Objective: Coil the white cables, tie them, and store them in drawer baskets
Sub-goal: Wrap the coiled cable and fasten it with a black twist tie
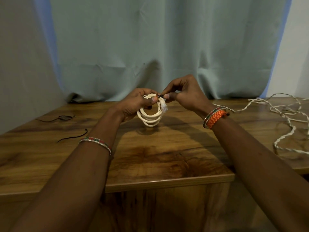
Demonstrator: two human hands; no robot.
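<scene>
Coil: a coiled white round cable (151, 114) with a clear plastic plug hangs upright above the middle of the brown wooden tabletop (150, 158), off the surface.
Left hand (137, 104): fingers curled round the coil's top, thumb pressed on the strands.
Right hand (184, 94): thumb and forefinger pinch a thin black tie (161, 96) at the coil's top.
Left side: two loose black ties (73, 136) lie apart, well inside the table's edge.
Right side: a loose twisted white cable (284, 114) sprawls toward the right edge.
Backdrop: a pale green curtain (167, 47) meets the table's far edge.
</scene>
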